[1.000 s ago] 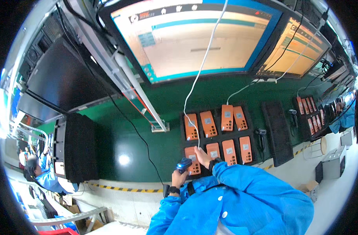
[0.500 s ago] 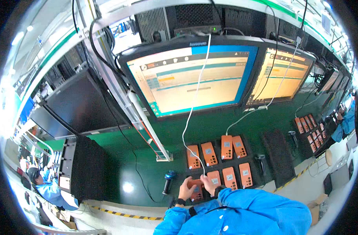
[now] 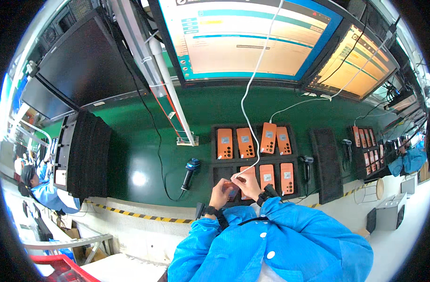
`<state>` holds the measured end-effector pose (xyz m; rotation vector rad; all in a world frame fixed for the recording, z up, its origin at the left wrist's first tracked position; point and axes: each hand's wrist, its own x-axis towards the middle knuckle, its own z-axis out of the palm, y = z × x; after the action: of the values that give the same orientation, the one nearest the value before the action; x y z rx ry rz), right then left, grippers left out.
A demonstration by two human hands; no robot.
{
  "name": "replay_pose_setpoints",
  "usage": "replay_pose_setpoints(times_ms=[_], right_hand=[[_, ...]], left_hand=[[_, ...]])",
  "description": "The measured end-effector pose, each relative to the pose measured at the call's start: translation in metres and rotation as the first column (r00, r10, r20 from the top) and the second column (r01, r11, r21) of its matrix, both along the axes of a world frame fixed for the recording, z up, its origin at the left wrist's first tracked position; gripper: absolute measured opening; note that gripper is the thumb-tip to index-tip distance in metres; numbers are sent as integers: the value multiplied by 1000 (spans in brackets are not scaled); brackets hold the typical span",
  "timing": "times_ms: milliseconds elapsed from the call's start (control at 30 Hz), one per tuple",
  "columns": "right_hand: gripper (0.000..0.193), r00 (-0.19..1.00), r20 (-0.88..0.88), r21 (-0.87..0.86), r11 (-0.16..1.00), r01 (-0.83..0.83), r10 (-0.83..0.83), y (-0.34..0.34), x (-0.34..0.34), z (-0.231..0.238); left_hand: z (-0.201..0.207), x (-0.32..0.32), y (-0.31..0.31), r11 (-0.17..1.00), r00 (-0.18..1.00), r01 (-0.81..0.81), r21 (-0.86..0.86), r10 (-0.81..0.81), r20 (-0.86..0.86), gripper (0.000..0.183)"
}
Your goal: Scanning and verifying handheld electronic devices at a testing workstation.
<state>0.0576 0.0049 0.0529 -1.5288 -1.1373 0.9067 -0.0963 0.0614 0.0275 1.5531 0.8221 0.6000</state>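
Note:
My left hand (image 3: 219,194) is closed around an orange phone (image 3: 232,192) close to my body, at the near left corner of a black foam tray (image 3: 255,162). My right hand (image 3: 248,185) pinches the lower end of a white cable (image 3: 245,101) right beside that phone's top edge. Fingers hide the cable's tip, so whether it is plugged in I cannot tell. Several other orange phones, such as the one at the far left (image 3: 224,144), lie back up in two rows. Another far-row phone (image 3: 268,138) has a white cable at its top.
A handheld scanner (image 3: 190,174) lies left of the tray and another (image 3: 307,168) right of it. Monitors (image 3: 252,51) stand behind the green table (image 3: 130,155). A stack of black trays (image 3: 89,155) is at left. Another person (image 3: 50,185) sits far left.
My view has tilted down, so the table sits higher in the picture. The phone in my left hand is now out of its tray slot, and my right hand has brought the cable end against it.

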Motion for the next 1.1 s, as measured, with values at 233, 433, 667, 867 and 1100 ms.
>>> replay_pose_setpoints(times_ms=[233,433,667,867,1100], right_hand=[[14,990,125,-35,998,-60,64,-6,-2,8],[10,997,69,-96,995,-23,29,-4,-6,16],[12,947,322,95,995,-30,-2,-10,-6,21],[18,978,207,89,996,23,-41,-24,-5,10],[27,973,17,-298,927,226,-232,-142,37,-3]], left_hand=[[2,-7,-5,1000,1000,-23,11,23,-1,17],[11,-6,-6,999,999,-30,14,30,-12,15],[12,-4,-10,999,999,-32,39,34,-42,15],[-4,-10,-7,998,999,46,44,-45,-27,15],[-72,20,59,957,955,-223,186,253,-156,28]])
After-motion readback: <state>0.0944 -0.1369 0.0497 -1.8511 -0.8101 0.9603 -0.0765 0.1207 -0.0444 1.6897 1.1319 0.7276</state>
